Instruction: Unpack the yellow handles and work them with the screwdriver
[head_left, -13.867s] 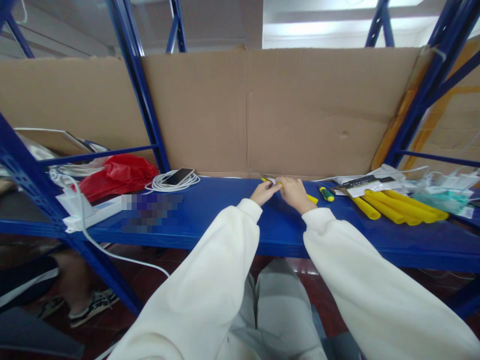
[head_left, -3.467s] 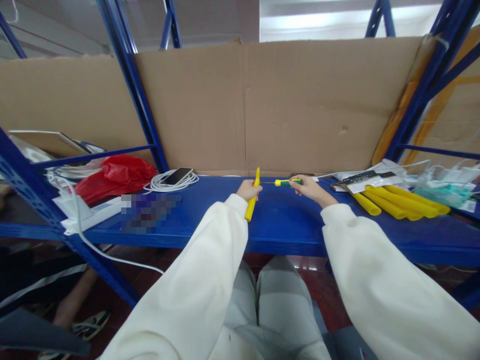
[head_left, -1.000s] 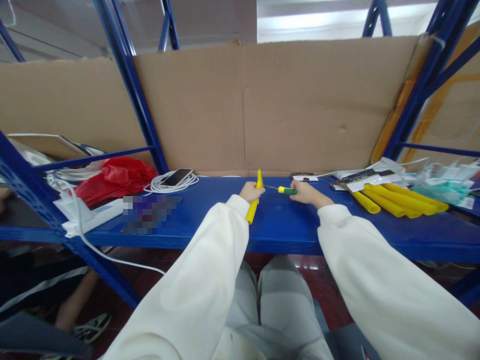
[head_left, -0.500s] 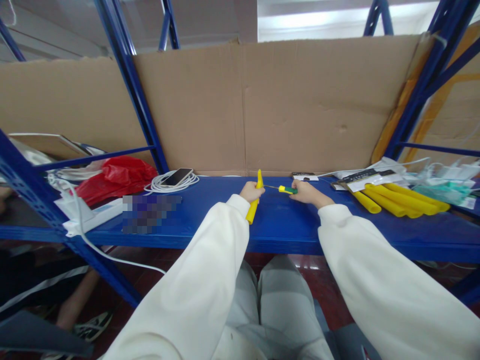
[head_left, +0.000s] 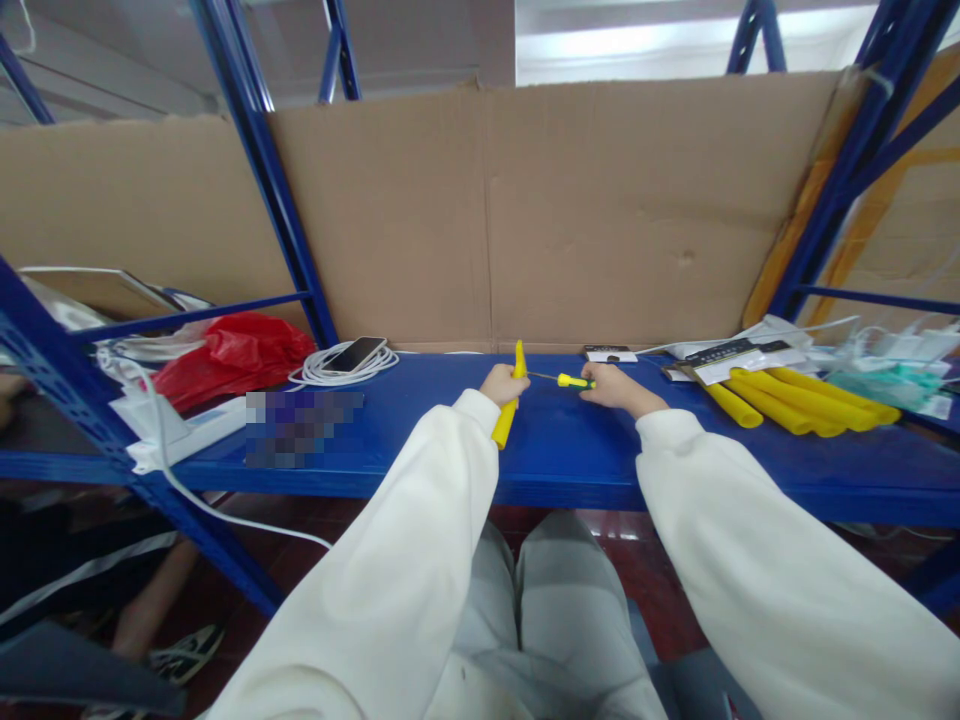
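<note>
My left hand is closed around a yellow tube-like handle, whose narrow tapered end points up and away. In my right hand is a screwdriver with a yellow and green handle, gripped by the fingertips at its rear end. The screwdriver lies nearly level, and its thin shaft reaches left to the side of the yellow handle, beside my left fingers. Whether the tip sits in a screw is too small to make out. Both hands are above the blue shelf.
Several similar yellow handles lie at right with black-and-white packaging. A small card lies at the back. Leftward are a phone on coiled white cable and a red bag. Cardboard stands behind; another person's leg shows lower left.
The screwdriver has turned about its own length: more yellow and less green now shows on its handle. My left hand and the yellow handle stay in place.
</note>
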